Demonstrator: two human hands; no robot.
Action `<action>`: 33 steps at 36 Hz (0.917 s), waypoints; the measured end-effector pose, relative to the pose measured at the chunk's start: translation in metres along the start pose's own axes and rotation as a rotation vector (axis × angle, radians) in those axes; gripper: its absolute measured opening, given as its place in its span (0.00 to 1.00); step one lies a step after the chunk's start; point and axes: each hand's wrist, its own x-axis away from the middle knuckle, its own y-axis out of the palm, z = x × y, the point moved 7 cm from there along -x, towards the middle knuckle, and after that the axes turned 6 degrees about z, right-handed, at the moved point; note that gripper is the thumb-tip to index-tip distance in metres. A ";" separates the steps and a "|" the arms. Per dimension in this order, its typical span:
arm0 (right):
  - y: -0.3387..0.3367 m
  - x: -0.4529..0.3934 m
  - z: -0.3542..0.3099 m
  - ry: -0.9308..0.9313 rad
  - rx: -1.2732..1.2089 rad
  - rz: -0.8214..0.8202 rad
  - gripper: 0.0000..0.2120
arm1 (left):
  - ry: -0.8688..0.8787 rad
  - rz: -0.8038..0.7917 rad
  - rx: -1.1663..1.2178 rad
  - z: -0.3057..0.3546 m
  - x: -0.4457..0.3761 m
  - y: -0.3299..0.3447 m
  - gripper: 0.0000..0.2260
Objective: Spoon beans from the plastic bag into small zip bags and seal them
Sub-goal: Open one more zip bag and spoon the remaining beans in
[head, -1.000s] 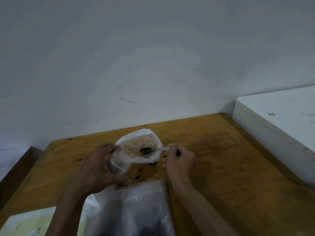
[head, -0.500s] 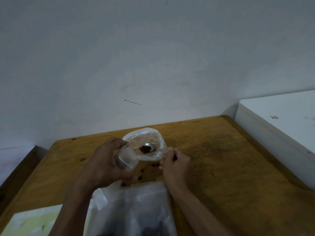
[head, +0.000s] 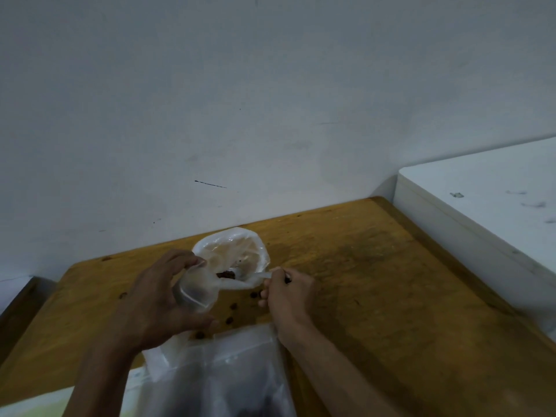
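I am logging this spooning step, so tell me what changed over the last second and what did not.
The spoon with its load of beans moved left inside the small zip bag, toward the left hand. The right hand kept hold of the handle; the left kept holding the bag open. Nothing was let go. Spilled beans and the big plastic bag stayed on the table.

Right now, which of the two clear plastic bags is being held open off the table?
The small clear bag with the spoon of beans in its mouth, gripped by the left hand; the larger bag lies flat nearest the camera.
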 end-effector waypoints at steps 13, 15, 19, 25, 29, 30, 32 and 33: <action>0.004 0.003 -0.002 0.185 -0.104 -0.055 0.10 | -0.012 0.035 0.091 -0.007 0.002 -0.003 0.38; 0.000 0.001 -0.005 0.163 -0.104 -0.044 0.10 | -0.018 0.037 0.083 -0.012 0.004 -0.004 0.40; -0.006 0.000 -0.010 0.131 -0.131 -0.039 0.10 | -0.030 0.037 0.081 -0.016 0.007 -0.003 0.40; -0.013 -0.001 -0.014 0.045 -0.101 -0.019 0.11 | -0.081 0.034 0.032 -0.022 0.005 0.002 0.40; -0.015 -0.001 -0.027 -0.139 0.040 0.005 0.14 | -0.080 0.033 0.031 -0.021 0.005 0.002 0.40; -0.015 0.000 -0.029 -0.187 0.084 0.012 0.14 | -0.082 0.033 0.029 -0.020 0.005 0.002 0.40; -0.012 0.002 -0.031 -0.267 0.166 0.026 0.15 | -0.078 0.034 0.023 -0.018 0.005 0.002 0.40; -0.010 0.003 -0.031 -0.291 0.190 0.026 0.16 | -0.075 0.038 0.022 -0.017 0.005 0.002 0.40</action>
